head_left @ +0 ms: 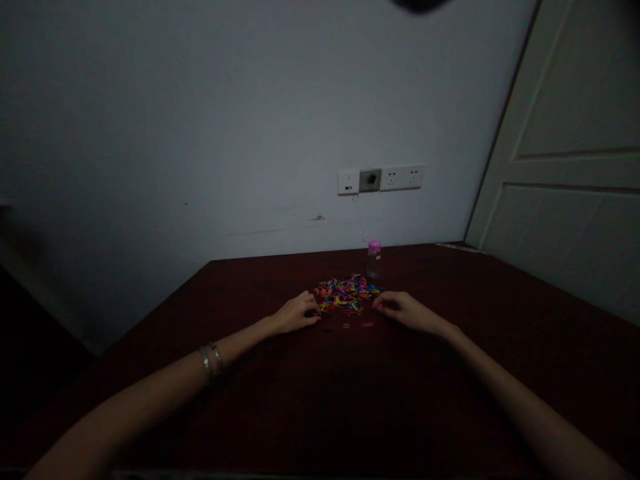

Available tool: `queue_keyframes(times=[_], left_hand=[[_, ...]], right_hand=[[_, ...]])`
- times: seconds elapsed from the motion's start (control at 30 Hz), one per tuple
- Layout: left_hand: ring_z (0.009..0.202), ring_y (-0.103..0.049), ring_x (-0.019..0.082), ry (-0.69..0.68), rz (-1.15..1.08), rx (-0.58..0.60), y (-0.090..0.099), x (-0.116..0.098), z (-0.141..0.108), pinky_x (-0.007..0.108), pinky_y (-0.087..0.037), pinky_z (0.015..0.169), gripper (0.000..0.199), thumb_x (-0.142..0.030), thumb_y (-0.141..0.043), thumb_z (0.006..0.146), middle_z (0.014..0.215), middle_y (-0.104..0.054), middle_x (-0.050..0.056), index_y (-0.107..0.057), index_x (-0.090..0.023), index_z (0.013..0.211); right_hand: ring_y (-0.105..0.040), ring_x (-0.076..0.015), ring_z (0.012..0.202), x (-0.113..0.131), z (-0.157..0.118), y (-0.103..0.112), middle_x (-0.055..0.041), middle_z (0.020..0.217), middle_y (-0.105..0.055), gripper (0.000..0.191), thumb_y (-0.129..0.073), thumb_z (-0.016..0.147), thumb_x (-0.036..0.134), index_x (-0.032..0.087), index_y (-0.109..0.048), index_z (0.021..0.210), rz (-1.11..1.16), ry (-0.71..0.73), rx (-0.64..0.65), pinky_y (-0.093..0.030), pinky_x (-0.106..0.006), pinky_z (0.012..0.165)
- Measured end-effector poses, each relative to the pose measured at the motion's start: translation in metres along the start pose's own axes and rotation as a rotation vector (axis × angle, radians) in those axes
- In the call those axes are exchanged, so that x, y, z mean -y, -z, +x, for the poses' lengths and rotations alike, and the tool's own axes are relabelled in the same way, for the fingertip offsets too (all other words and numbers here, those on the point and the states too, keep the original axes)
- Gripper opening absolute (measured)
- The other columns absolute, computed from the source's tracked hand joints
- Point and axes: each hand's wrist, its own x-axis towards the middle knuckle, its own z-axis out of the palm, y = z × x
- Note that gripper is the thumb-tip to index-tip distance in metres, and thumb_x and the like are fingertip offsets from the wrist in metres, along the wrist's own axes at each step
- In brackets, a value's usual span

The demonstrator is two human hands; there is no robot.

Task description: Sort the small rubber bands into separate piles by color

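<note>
A heap of small, thin, bright-coloured bands (345, 292), which look like rubber hair ties, lies on the dark red table (320, 400). My left hand (297, 312) rests at the heap's left edge, fingers curled toward the thumb; what they pinch, if anything, is too small to make out. On the right side, my right hand (403, 310) curves beside the heap with its fingertips drawn together, and any small thing in them is hidden. Between the hands, a pink band (367, 325) and a pale ring-shaped band (346, 326) lie apart from the heap.
Behind the heap stands a clear plastic jar (373, 265) with a pink lid (375, 245). A pale wall (250, 133) with sockets (401, 177) rises at the table's back edge. A panelled door (565, 220) is on the right. The light is dim.
</note>
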Motion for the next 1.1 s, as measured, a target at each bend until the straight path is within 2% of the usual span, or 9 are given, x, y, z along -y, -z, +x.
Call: queue_keyframes(times=[0.33, 0.53, 0.83, 1.1], left_hand=[[0.09, -0.045, 0.015, 0.001, -0.003, -0.04, -0.004, -0.006, 0.0, 0.025, -0.038, 0.075, 0.015, -0.029, -0.05, 0.08, 0.088, -0.054, 0.004, -0.06, -0.019, 0.084], [0.088, -0.046, 0.015, 0.063, -0.024, -0.077, -0.008, -0.008, 0.001, 0.025, -0.039, 0.075, 0.017, -0.031, -0.052, 0.078, 0.089, -0.051, 0.004, -0.061, -0.019, 0.087], [0.083, -0.047, 0.014, 0.082, -0.079, -0.14, -0.018, -0.007, 0.002, 0.025, -0.039, 0.074, 0.013, -0.023, -0.049, 0.079, 0.083, -0.051, 0.004, -0.06, -0.017, 0.078], [0.084, -0.045, 0.014, 0.021, -0.095, -0.136, -0.003, -0.016, -0.008, 0.025, -0.038, 0.076, 0.012, -0.021, -0.046, 0.081, 0.084, -0.05, 0.004, -0.057, -0.016, 0.079]], right_hand=[[-0.055, -0.0158, 0.075, 0.007, -0.001, 0.002, -0.006, 0.084, -0.062, 0.021, -0.046, 0.077, 0.024, 0.014, -0.062, 0.087, -0.035, -0.012, 0.016, -0.043, -0.028, 0.068], [-0.056, -0.0163, 0.079, 0.015, -0.003, 0.002, -0.0067, 0.089, -0.063, 0.023, -0.045, 0.077, 0.021, 0.014, -0.063, 0.089, -0.074, -0.01, 0.027, -0.043, -0.028, 0.071], [-0.056, -0.0157, 0.077, 0.019, -0.002, 0.001, -0.0062, 0.087, -0.063, 0.021, -0.045, 0.077, 0.018, 0.015, -0.063, 0.087, -0.067, 0.004, 0.052, -0.043, -0.028, 0.071], [-0.056, -0.0157, 0.078, 0.019, 0.007, 0.005, -0.0058, 0.086, -0.064, 0.02, -0.046, 0.078, 0.021, 0.015, -0.063, 0.086, -0.084, 0.046, 0.068, -0.043, -0.027, 0.071]])
